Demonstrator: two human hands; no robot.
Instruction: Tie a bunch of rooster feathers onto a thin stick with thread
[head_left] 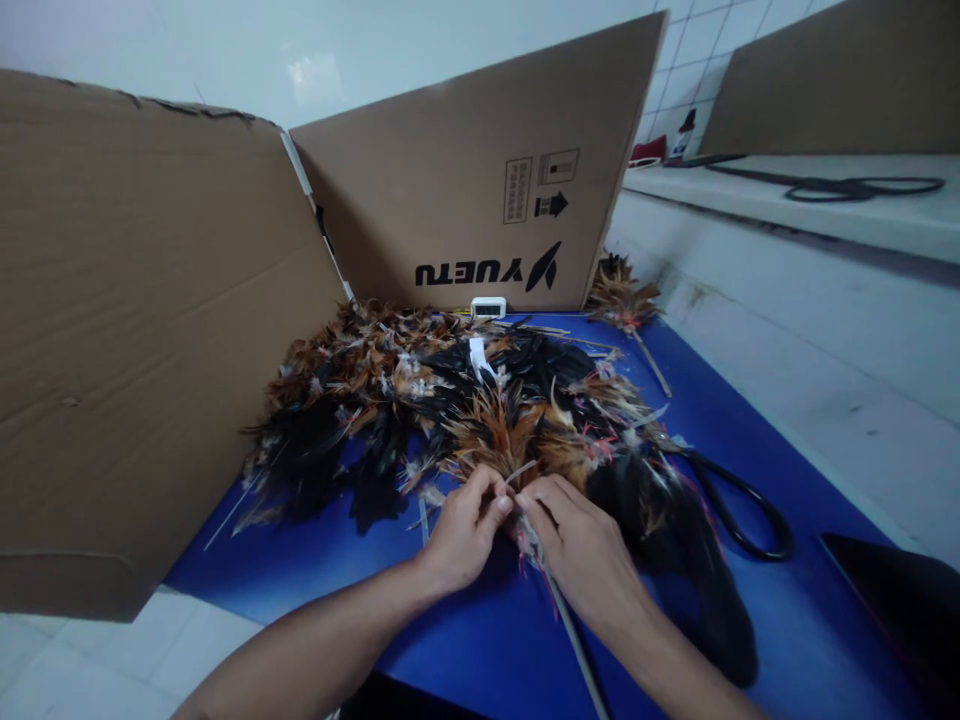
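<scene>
Where both hands meet, the feather bundle (pixel 517 430) lies.

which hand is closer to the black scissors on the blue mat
Right. The right hand lies just left of the scissors, apart from them; the left hand sits farther left, beyond the right hand.

The brand name "YUETU" was printed upside down in black, beside a black logo mark, on the cardboard panel (pixel 480 170) standing at the back. Above it, a black arrow and small handling-symbol boxes were stamped; their fine print could not be read.
</scene>
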